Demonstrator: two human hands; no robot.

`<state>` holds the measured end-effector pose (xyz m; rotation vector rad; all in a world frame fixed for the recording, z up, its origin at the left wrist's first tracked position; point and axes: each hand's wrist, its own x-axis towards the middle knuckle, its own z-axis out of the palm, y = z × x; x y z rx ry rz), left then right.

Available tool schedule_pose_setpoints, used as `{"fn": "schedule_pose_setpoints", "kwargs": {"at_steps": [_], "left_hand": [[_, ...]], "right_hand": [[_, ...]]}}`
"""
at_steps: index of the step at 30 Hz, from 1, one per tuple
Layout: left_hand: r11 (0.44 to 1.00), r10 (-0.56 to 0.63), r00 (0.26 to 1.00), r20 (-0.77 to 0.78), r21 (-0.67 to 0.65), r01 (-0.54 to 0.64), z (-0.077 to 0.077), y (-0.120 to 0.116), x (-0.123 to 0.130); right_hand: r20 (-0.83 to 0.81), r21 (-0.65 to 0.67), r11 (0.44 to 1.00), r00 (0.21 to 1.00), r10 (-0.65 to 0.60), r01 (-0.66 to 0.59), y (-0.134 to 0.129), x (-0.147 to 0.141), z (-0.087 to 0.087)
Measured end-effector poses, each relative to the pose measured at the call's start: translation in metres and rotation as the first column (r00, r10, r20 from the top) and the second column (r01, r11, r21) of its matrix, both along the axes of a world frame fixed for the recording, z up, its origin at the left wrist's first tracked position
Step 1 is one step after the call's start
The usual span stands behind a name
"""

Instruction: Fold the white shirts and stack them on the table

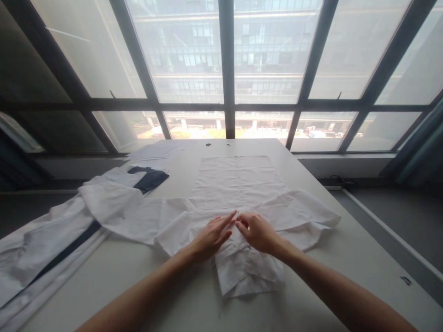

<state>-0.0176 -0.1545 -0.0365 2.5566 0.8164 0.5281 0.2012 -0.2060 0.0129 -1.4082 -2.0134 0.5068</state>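
Left hand (212, 238) and right hand (256, 231) come up close together on my feed, over the middle of the white garment (238, 182); the left has its fingers stretched out and spread a little, open against the cloth; the right has its fingers curled down, and I cannot tell whether they pinch any fabric, since its own knuckles and the folds hide the tips. I see the garment on the white table (349, 272), with a roughly rectangular, wrinkled panel on the far side, sleeve-like parts reaching left and right, and a crumpled part on the near side; the hands and forearms cover some of its middle, so I can't follow how those layers join.

On the left, the garment's outer end meets a pile of white cloth (44, 249); the pile runs out of view at the left edge; dark fabric (151, 180) shows at its far end, partly covered; pale flat sheets (152, 152) lie beyond, washed out by glare; a small dark item (406, 280) sits near the right table edge, too small for me to identify.
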Motion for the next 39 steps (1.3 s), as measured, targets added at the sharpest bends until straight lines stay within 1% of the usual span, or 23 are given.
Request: {"fn": "schedule_pose_setpoints", "kwargs": {"at_steps": [1, 3, 5, 7, 9, 11, 14, 15, 17, 19, 21, 23, 24, 27, 29, 31, 33, 36, 39], "left_hand": [[1.000, -0.013, 0.999, -0.030, 0.008, 0.013, 0.001, 0.000, 0.001], [1.000, -0.022, 0.996, -0.085, 0.021, 0.023, 0.001, -0.001, 0.002], [0.999, -0.008, 0.995, -0.096, 0.035, 0.011, 0.001, -0.002, 0.003], [0.998, 0.002, 0.998, -0.064, 0.056, 0.002, 0.002, -0.003, 0.004], [0.997, -0.008, 0.999, -0.038, 0.075, 0.011, 0.007, -0.003, 0.004], [0.996, -0.005, 0.999, -0.036, 0.088, 0.008, 0.016, -0.003, 0.006], [0.995, 0.055, 0.996, -0.068, 0.086, -0.049, 0.031, -0.001, 0.014], [0.995, 0.070, 0.993, -0.090, 0.075, -0.063, 0.035, -0.001, 0.019], [0.997, 0.077, 0.985, -0.154, 0.025, -0.075, 0.041, 0.001, 0.031], [0.992, 0.082, 0.979, -0.186, -0.079, -0.098, 0.044, 0.002, 0.044], [0.967, 0.096, 0.981, -0.166, -0.217, -0.131, 0.046, 0.001, 0.056], [0.937, 0.126, 0.984, -0.128, -0.310, -0.160, 0.046, 0.001, 0.066], [0.930, 0.142, 0.983, -0.112, -0.325, -0.171, 0.046, 0.000, 0.069], [0.933, 0.220, 0.975, -0.042, -0.282, -0.223, 0.046, 0.001, 0.073], [0.925, 0.296, 0.954, 0.050, -0.265, -0.273, 0.046, 0.006, 0.073], [0.897, 0.388, 0.906, 0.171, -0.297, -0.328, 0.049, 0.015, 0.071], [0.857, 0.473, 0.819, 0.324, -0.383, -0.344, 0.056, 0.028, 0.068], [0.804, 0.576, 0.626, 0.526, -0.500, -0.320, 0.074, 0.055, 0.063], [0.784, 0.621, 0.457, 0.637, -0.516, -0.346, 0.097, 0.085, 0.053]], "right_hand": [[-0.008, 0.012, 1.000, 1.000, 0.016, -0.016, -0.003, 0.005, -0.004], [-0.039, 0.054, 0.998, 0.999, -0.021, 0.023, -0.007, 0.026, -0.009], [-0.077, 0.099, 0.989, 0.992, -0.105, 0.112, -0.010, 0.057, -0.012], [-0.098, 0.154, 0.964, 0.974, -0.204, 0.217, -0.014, 0.092, -0.016], [-0.093, 0.208, 0.926, 0.949, -0.301, 0.314, -0.021, 0.125, -0.021], [-0.084, 0.280, 0.876, 0.919, -0.386, 0.393, -0.030, 0.153, -0.025], [-0.093, 0.395, 0.785, 0.871, -0.482, 0.477, -0.039, 0.183, -0.032], [-0.103, 0.419, 0.760, 0.858, -0.504, 0.497, -0.040, 0.190, -0.035], [-0.115, 0.436, 0.727, 0.834, -0.540, 0.531, -0.039, 0.201, -0.040], [-0.111, 0.435, 0.709, 0.815, -0.569, 0.555, -0.036, 0.208, -0.045], [-0.097, 0.433, 0.703, 0.805, -0.586, 0.564, -0.034, 0.211, -0.050], [-0.077, 0.422, 0.715, 0.808, -0.585, 0.557, -0.033, 0.212, -0.054], [-0.064, 0.413, 0.727, 0.814, -0.578, 0.548, -0.033, 0.212, -0.056], [-0.009, 0.386, 0.771, 0.838, -0.545, 0.506, -0.035, 0.209, -0.062], [0.059, 0.372, 0.805, 0.854, -0.517, 0.461, -0.038, 0.204, -0.064], [0.156, 0.358, 0.838, 0.858, -0.490, 0.413, -0.042, 0.197, -0.065], [0.247, 0.341, 0.861, 0.848, -0.469, 0.377, -0.047, 0.189, -0.064], [0.285, 0.340, 0.864, 0.835, -0.471, 0.371, -0.052, 0.177, -0.061], [0.244, 0.359, 0.846, 0.835, -0.494, 0.396, -0.054, 0.170, -0.058]]}}
